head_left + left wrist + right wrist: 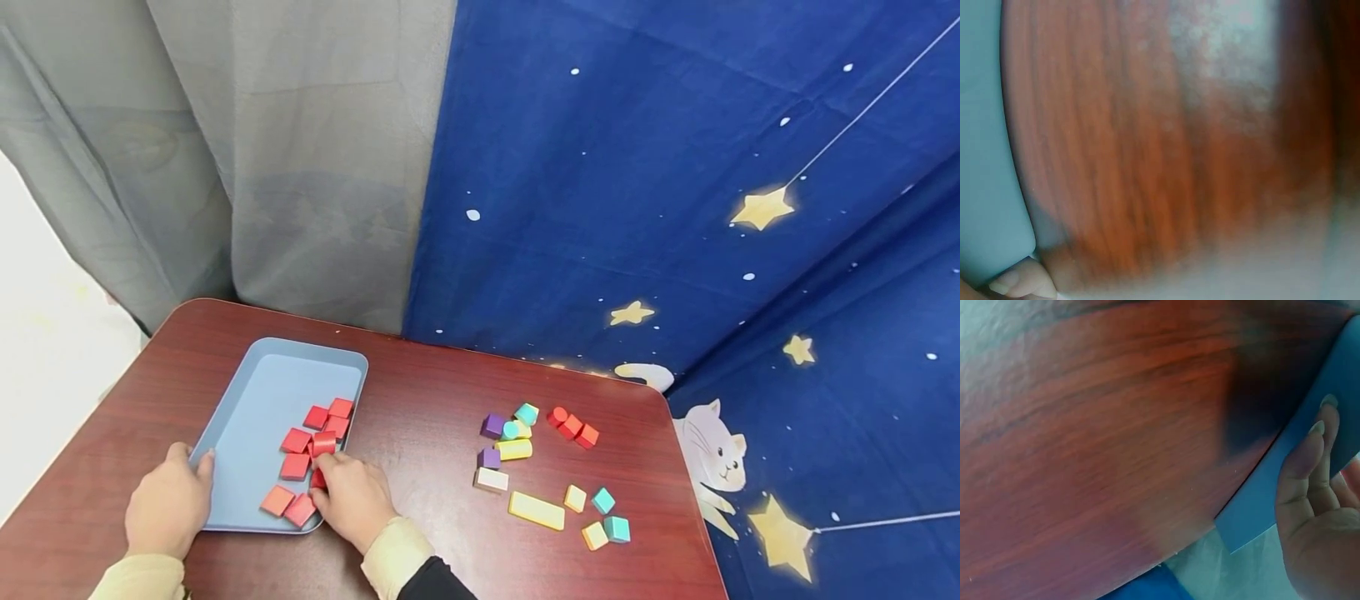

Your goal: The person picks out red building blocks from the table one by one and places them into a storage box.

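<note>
A blue-grey tray (pixel 266 392) lies on the table with several red blocks (pixel 296 467) in its right half. My left hand (pixel 168 504) holds the tray's left side near the front corner, thumb over the rim. In the left wrist view, a fingertip (pixel 1019 278) shows at the tray's edge. My right hand (pixel 356 500) reaches over the right rim, with thumb and forefinger around a red block (pixel 318 479) that is partly hidden. Seen from the right wrist, two fingers of this hand (pixel 1316 506) lie against the tray's outer wall (pixel 1260 500).
To the right on the brown table (pixel 435 392) lie loose blocks: purple ones (pixel 493 426), a long yellow one (pixel 536 511), a white one (pixel 491 480), teal ones (pixel 617 529) and a row of red pieces (pixel 572 427). Grey and blue curtains (pixel 525 208) hang behind the table.
</note>
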`<state>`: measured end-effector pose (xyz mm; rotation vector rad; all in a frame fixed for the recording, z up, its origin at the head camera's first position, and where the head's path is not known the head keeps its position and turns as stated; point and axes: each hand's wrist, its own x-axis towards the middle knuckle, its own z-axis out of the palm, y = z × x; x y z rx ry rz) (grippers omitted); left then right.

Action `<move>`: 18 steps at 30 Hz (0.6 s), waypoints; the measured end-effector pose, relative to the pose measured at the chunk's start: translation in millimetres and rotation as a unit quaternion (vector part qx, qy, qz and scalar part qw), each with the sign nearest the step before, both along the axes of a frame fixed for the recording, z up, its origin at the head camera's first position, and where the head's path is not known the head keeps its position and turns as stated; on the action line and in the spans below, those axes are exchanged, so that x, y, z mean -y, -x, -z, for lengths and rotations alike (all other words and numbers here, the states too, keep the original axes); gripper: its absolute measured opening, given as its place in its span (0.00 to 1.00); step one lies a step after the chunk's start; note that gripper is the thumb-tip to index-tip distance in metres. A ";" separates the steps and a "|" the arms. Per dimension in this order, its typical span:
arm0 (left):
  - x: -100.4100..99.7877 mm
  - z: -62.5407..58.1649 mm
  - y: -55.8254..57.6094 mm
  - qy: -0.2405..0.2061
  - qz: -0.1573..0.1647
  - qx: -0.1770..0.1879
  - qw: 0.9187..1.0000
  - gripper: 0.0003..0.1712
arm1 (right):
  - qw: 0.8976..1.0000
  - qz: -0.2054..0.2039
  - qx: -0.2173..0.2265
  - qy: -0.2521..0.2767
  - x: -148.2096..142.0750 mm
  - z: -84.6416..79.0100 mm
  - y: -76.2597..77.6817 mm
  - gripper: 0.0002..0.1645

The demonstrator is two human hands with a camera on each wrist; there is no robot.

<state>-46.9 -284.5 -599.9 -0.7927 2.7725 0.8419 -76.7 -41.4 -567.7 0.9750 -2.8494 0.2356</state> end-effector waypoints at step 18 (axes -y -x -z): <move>1.9 4.0 0.9 -0.002 0.000 -0.003 1.000 0.36 | 0.996 0.080 -0.029 0.009 12.4 6.7 -1.5 0.15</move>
